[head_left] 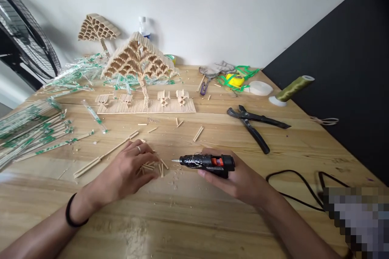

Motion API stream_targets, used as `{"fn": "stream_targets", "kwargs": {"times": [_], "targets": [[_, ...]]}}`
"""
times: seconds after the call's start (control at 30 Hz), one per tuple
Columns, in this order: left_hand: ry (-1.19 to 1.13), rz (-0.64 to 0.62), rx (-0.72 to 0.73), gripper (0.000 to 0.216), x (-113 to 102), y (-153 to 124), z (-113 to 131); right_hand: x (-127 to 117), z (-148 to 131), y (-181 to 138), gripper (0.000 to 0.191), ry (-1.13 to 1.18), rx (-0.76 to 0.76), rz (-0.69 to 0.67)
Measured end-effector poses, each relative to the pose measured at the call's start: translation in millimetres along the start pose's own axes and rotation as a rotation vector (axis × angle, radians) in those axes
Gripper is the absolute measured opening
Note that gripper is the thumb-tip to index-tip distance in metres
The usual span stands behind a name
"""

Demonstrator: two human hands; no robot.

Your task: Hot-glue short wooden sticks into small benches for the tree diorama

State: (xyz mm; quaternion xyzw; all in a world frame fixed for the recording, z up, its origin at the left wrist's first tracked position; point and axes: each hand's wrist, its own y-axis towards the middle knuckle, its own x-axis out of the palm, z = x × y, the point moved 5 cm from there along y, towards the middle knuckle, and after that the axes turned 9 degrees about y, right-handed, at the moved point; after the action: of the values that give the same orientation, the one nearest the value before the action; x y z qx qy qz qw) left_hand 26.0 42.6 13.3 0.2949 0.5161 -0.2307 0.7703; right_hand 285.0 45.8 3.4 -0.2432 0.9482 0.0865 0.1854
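My right hand (234, 180) is wrapped round a black glue gun (206, 162), whose metal nozzle points left, just above the table. Facing it, my left hand (130, 166) hovers low over a small pile of cut wooden stick pieces (162, 168), its fingers curved and the thumb apart from them. The fingers partly hide the pile, and I see nothing gripped between them. Behind the hands stands a stick-built model: a sloped canopy (136, 58) on a slanted post, rising from a flat base (152, 106) with several little table-like pieces on it.
Wrapped chopsticks (33, 129) lie at the left, near a fan (27, 32). Black cutting pliers (255, 123) and a green thread spool (293, 89) are at the right. A black cable (299, 174) loops beside my right forearm. A second canopy (97, 28) and a bottle (144, 27) stand behind.
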Motion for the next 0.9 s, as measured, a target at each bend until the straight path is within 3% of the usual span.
{"fn": "stream_targets", "kwargs": {"times": [0.2,0.4,0.63,0.73,0.9], "targets": [[0.001,0.047,0.032,0.011,-1,3,2,-1,-3,2,0.017,-0.04,-0.018,0.024],[-0.055,0.056,-0.021,0.02,-4,4,4,2,-7,4,0.025,-0.004,0.006,0.032],[-0.306,0.096,-0.318,0.017,-11,0,-15,-3,-2,5,0.03,-0.006,0.03,0.196],[-0.419,0.134,-0.366,0.019,-8,0,-23,-4,-1,5,0.031,-0.017,0.049,0.249],[-0.417,0.316,-0.371,0.014,-18,-1,-42,-19,4,0,0.028,-0.067,0.078,0.426]]}}
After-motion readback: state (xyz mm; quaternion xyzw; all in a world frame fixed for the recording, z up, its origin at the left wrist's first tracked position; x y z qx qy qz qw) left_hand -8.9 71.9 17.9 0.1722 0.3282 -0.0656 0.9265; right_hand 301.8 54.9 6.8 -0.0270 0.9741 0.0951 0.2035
